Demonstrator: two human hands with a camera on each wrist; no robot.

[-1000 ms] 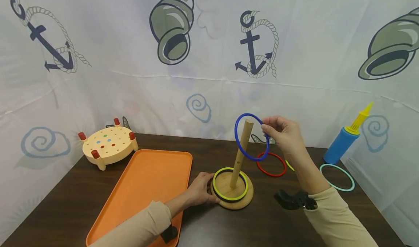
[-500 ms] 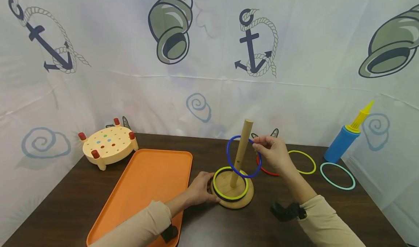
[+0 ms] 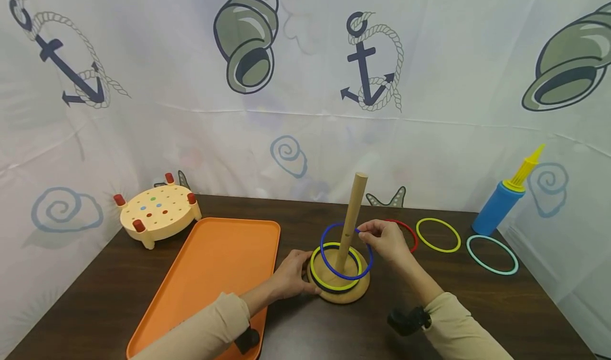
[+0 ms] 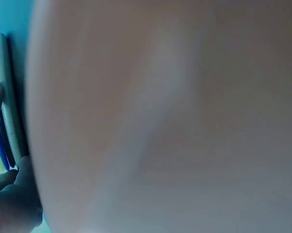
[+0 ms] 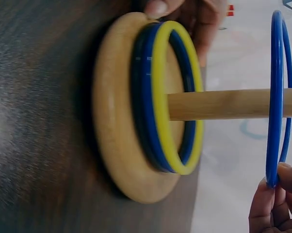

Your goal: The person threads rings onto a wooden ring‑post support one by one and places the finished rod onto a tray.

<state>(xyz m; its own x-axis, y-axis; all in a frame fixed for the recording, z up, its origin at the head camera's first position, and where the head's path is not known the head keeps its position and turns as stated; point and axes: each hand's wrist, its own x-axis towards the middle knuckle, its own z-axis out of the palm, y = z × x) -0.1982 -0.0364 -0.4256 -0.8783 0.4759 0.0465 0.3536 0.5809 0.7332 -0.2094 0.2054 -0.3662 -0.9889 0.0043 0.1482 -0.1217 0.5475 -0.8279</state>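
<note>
A round wooden base [image 3: 342,298] carries an upright wooden peg [image 3: 355,203]. My left hand [image 3: 290,276] grips the left edge of that base, thumb at the front. My right hand [image 3: 385,239] pinches a blue ring [image 5: 275,107] between thumb and fingers. This ring encircles the peg, tilted, and is held above the base. Stacked around the peg's foot lie a yellow ring [image 5: 159,97], another blue ring [image 5: 147,77] and a dark ring [image 5: 137,92], yellow uppermost. Most of the left wrist view is blocked by a blurred, close surface.
An orange tray [image 3: 224,259] lies left of the stand. Behind it is a cream, round pegboard [image 3: 159,209] with red-tipped legs. To the right lie a red ring [image 3: 413,233] partly behind my hand, a yellow ring [image 3: 433,219], a mint ring [image 3: 514,268] and a blue pump [image 3: 498,210].
My right hand has moved down and left, lowering the blue ring from near the peg's top to its lower part. The yellow ring at right is now uncovered. My left hand stays put.
</note>
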